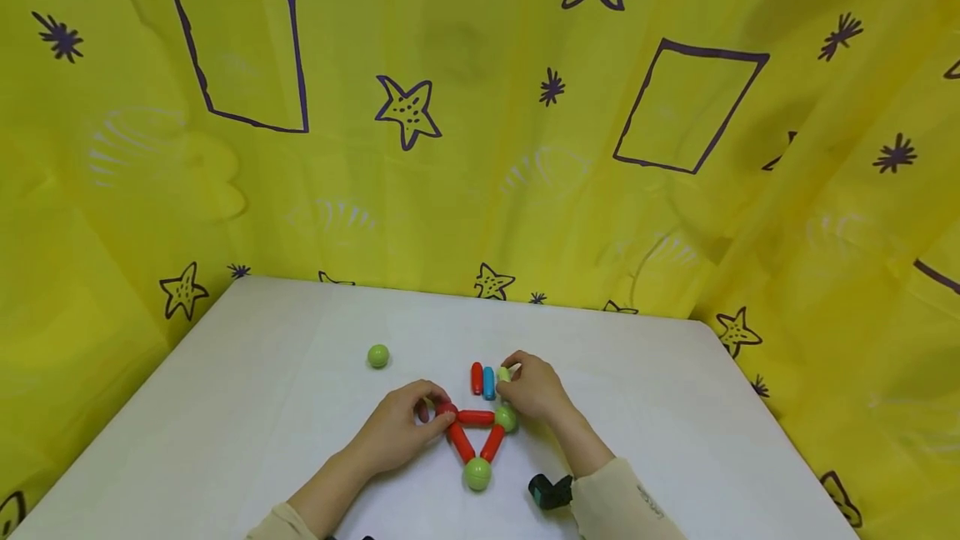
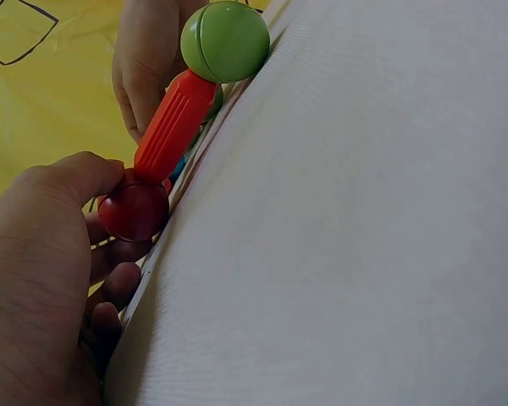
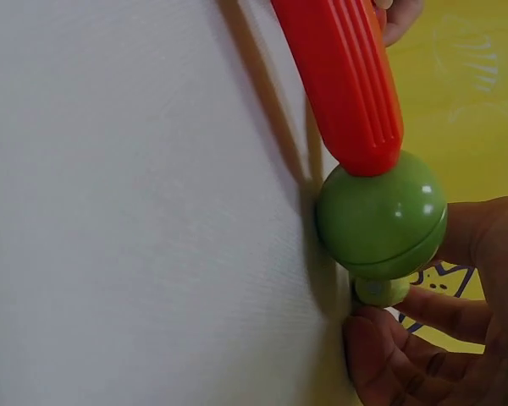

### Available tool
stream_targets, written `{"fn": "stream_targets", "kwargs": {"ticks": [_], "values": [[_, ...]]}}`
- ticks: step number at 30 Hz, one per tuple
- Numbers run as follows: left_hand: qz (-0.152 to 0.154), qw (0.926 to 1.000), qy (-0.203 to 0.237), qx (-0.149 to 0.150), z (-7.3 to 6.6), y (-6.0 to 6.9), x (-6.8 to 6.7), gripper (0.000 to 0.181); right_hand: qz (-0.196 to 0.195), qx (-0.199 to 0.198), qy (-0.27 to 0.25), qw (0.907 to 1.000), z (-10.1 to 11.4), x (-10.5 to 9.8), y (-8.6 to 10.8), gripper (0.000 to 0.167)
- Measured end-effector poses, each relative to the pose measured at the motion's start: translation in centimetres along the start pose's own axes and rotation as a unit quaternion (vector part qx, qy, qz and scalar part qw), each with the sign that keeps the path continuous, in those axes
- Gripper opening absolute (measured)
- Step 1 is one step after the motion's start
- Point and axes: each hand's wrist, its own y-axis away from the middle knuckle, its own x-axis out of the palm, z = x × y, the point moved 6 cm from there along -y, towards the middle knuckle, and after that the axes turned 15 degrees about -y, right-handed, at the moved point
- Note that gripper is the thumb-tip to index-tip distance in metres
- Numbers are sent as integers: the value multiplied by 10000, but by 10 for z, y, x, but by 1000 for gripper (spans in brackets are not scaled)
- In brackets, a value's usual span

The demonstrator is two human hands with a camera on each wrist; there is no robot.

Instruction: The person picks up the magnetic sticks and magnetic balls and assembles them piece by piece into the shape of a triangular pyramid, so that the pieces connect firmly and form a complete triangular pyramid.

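Note:
A triangle of three red rods (image 1: 460,442) lies on the white table, joined by balls at its corners. My left hand (image 1: 397,432) pinches the red ball (image 2: 134,210) at its left corner between thumb and fingers. At the right corner sits a green ball (image 3: 381,220); another green ball (image 1: 477,474) forms the corner nearest me. Just beyond the right corner, my right hand (image 1: 536,386) holds a light green rod (image 1: 504,374) in its fingers. One end of that rod is against the green ball, partly hidden behind it in the right wrist view.
A loose red rod (image 1: 477,378) and a blue rod (image 1: 489,383) lie side by side, left of my right fingers. Farther back on the left is a single green ball (image 1: 378,356). A yellow patterned curtain (image 1: 480,190) surrounds the white table (image 1: 262,407) at the back and sides.

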Motion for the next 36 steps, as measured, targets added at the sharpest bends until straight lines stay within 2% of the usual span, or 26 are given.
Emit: {"fn": "stream_targets", "kwargs": {"ticks": [7,11,15,20,23,30,36], "values": [[-3,10000,4,25,1,0,0,14,-257,-31,-283,9993,-8,-5,4,39],[21,10000,19,31,0,-1,1,14,-260,-103,-849,9960,-16,-9,7,40],[66,10000,27,5,-1,-2,2,16,-287,-126,-1524,9878,-22,-13,12,41],[47,10000,13,-26,0,-1,0,17,-201,-308,-1822,9826,-20,-19,18,33],[41,10000,-8,-55,0,-1,0,17,-5,-583,-1843,9811,-16,-24,20,29],[55,9998,-47,-178,0,1,-2,16,980,-1383,-1488,9742,-4,-28,26,27],[109,9997,-66,-220,-1,0,-1,16,1364,-1609,-1436,9669,-1,-30,30,23]]}}
